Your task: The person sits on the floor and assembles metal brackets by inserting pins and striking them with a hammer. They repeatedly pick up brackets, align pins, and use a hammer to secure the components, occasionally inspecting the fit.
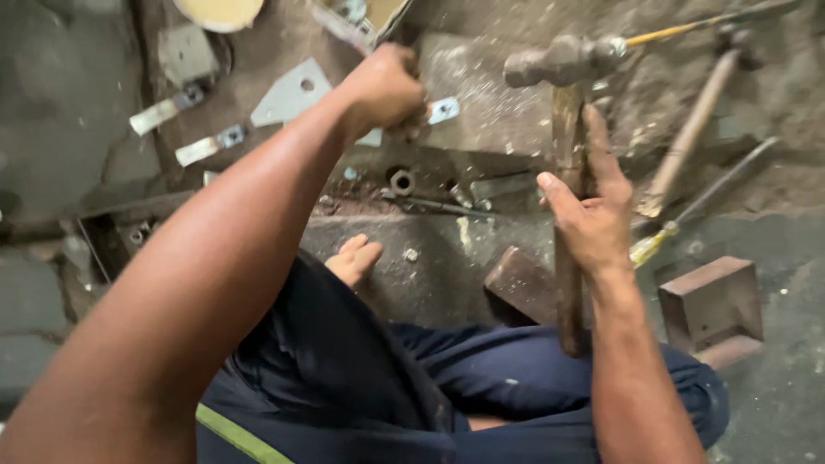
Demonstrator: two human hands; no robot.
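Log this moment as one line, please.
left hand: fist on metal piece | right hand: holds hammer raised | floor

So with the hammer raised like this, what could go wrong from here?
1. The left hand is closed over the small metal piece on the steel block; a stray blow from the hammer could hit the knuckles.
2. The right hand looks loose on the wooden handle, fingers partly open, so the hammer might slip or twist.
3. A bare foot lies just below the block, where a dropped hammer or flying piece could land.
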